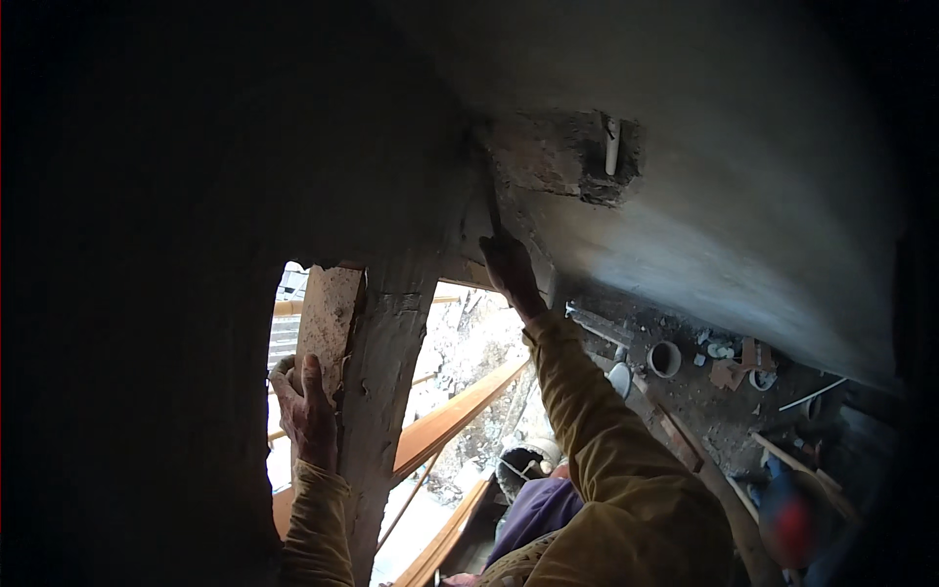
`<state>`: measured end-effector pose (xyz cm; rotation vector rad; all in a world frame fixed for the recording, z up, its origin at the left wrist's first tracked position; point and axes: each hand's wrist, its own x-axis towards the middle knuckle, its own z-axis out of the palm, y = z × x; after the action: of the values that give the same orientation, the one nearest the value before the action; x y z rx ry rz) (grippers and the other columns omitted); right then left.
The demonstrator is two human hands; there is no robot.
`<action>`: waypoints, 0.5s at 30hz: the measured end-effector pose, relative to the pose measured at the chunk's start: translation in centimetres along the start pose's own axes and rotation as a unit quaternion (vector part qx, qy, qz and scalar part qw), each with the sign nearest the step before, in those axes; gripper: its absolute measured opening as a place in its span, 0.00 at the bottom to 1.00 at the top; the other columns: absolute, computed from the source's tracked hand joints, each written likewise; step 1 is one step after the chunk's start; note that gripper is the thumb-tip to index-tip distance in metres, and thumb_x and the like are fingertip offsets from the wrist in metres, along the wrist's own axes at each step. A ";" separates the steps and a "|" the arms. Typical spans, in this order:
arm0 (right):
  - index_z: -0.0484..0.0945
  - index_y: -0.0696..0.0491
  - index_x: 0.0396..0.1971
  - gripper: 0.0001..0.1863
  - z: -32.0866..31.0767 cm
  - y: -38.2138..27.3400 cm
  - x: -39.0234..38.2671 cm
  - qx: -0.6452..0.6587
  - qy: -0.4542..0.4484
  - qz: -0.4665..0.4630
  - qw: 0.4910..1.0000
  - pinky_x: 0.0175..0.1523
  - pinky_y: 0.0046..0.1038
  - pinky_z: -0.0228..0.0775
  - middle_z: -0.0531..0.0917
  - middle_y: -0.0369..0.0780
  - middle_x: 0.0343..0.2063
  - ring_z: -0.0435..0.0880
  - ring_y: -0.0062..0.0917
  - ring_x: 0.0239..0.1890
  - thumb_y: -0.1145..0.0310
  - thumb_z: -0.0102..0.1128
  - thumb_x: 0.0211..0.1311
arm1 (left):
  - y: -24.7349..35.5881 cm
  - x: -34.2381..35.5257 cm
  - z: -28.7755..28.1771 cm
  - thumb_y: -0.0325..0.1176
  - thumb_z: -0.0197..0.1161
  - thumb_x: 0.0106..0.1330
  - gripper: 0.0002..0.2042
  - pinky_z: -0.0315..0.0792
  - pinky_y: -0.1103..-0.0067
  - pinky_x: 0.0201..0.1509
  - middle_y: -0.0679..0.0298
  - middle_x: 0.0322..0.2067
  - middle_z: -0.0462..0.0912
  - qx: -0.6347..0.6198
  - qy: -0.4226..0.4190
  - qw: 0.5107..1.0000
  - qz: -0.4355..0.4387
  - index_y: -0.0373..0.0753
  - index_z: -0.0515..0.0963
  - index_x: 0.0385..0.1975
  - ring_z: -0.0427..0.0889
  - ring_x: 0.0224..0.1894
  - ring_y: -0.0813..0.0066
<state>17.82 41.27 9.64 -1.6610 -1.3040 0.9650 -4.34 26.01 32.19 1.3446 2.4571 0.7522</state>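
My left hand grips the edge of a pale, stained wooden board that stands upright in a wall opening. Its thumb lies along the board and the fingers curl round the side. Higher up, my right hand is closed on a thin dark tool, raised to the corner where two walls meet. Shadow hides the tool's shape, so I cannot tell its kind. Beside the board runs a grey plastered post, rough at its edges.
A white pipe stub sticks out of a rough recess in the right wall. Below lie a round pale container, rubble and loose timber. Orange-brown beams and a dark bucket show through the bright gap.
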 end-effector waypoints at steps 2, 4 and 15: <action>0.77 0.55 0.27 0.18 -0.3 0.0 -0.7 0.035 0.069 -0.124 0.989 0.35 0.41 0.71 0.79 0.47 0.22 0.81 0.44 0.28 0.56 0.52 0.68 | 0.1 0.2 -0.1 0.66 0.51 0.64 0.38 0.66 0.64 0.58 0.46 0.49 0.76 0.023 0.005 1.000 0.015 0.33 0.66 0.56 0.75 0.54 0.54; 0.76 0.56 0.28 0.14 -1.4 -0.3 -3.4 0.098 0.055 -0.076 0.991 0.34 0.39 0.69 0.79 0.45 0.22 0.80 0.41 0.28 0.60 0.54 0.67 | -0.1 0.1 -0.3 0.67 0.51 0.63 0.38 0.66 0.64 0.58 0.46 0.49 0.76 0.035 -0.004 0.999 0.001 0.33 0.66 0.56 0.75 0.54 0.54; 0.76 0.58 0.31 0.19 0.8 1.6 0.0 -0.002 0.024 -0.058 0.998 0.32 0.38 0.68 0.80 0.49 0.23 0.82 0.42 0.28 0.55 0.55 0.66 | 0.2 0.2 -0.2 0.68 0.51 0.62 0.38 0.66 0.64 0.59 0.47 0.48 0.78 0.024 0.006 1.000 -0.005 0.35 0.68 0.55 0.77 0.52 0.54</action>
<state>17.70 41.11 7.90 -1.5826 -1.3549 0.8497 -4.39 26.22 32.48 1.3479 2.5051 0.7045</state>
